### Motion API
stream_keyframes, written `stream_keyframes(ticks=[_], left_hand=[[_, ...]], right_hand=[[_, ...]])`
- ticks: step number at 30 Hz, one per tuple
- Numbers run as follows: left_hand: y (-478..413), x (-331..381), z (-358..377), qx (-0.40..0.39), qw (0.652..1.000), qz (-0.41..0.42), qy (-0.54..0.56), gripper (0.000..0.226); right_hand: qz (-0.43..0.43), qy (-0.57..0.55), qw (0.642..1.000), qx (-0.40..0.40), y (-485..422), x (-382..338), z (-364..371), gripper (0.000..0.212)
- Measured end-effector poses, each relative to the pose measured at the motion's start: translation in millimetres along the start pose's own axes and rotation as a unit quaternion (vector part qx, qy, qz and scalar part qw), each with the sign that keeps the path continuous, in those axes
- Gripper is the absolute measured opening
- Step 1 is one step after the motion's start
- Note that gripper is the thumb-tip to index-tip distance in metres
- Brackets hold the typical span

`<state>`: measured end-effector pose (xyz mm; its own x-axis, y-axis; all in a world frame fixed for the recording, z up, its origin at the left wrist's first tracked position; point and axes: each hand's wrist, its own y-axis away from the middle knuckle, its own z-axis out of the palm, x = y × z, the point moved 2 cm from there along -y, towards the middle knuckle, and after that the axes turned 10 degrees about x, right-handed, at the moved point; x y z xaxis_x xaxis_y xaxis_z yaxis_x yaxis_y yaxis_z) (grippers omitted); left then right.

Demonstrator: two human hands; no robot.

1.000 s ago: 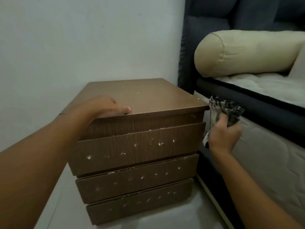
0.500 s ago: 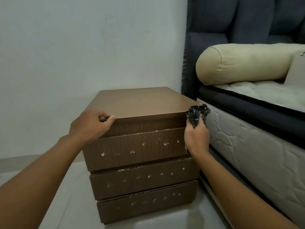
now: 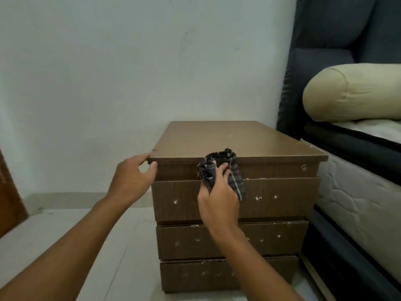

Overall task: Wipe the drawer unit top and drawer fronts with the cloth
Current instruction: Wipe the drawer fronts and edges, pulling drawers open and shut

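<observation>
A brown wooden drawer unit (image 3: 271,198) with three drawer fronts stands against the wall; white specks dot the fronts. Its flat top (image 3: 227,137) is bare. My right hand (image 3: 219,203) grips a dark checked cloth (image 3: 232,168) and holds it against the front edge of the top and the upper drawer front, near the middle. My left hand (image 3: 132,177) holds the front left corner of the top, thumb under the edge, fingers on it.
A bed (image 3: 355,192) with a quilted mattress and dark frame stands close on the right, a cream bolster (image 3: 351,92) on it. The white wall (image 3: 130,72) is behind. Pale floor (image 3: 76,235) lies to the left, a brown wooden edge (image 3: 8,203) at far left.
My right hand has carried the cloth from the unit's right corner leftward to the middle of the front edge. The left hand has stayed at the left corner. The view has shifted right.
</observation>
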<state>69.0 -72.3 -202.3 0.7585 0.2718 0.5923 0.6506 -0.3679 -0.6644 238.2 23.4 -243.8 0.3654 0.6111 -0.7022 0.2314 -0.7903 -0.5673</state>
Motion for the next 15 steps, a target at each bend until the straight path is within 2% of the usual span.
stream_keyframes(ticks=[3,5,7,8,10,13,15], left_hand=[[3.3,12.0,2.1,-0.028,0.997,-0.049,0.06,0.034],[-1.0,12.1,2.5,-0.061,0.985,-0.112,0.118,0.029],[-20.4,-30.8,-45.7,-0.036,0.967,-0.196,0.158,0.031],[-21.8,-31.2,-45.5,-0.052,0.957,-0.217,0.184,0.032],[-23.3,-36.5,-45.8,-0.082,0.946,-0.234,0.208,0.035],[-24.7,-33.5,-41.1,-0.087,0.947,-0.23,0.205,0.045],[-27.2,-40.3,-42.1,-0.07,0.939,-0.247,0.228,0.044]], right_hand=[[-0.034,0.015,0.999,-0.026,7.7,-13.3,11.2,0.069],[-0.05,0.019,0.998,-0.043,12.4,-23.6,19.5,0.067],[-0.081,0.009,0.991,-0.104,28.0,-83.7,66.3,0.066],[-0.087,0.016,0.99,-0.11,31.8,-87.6,67.3,0.065],[-0.114,0.019,0.987,-0.114,37.0,-100.6,75.3,0.064],[-0.167,0.023,0.977,-0.135,36.7,-104.3,78.5,0.059],[-0.211,0.008,0.963,-0.169,31.7,-105.0,75.3,0.042]])
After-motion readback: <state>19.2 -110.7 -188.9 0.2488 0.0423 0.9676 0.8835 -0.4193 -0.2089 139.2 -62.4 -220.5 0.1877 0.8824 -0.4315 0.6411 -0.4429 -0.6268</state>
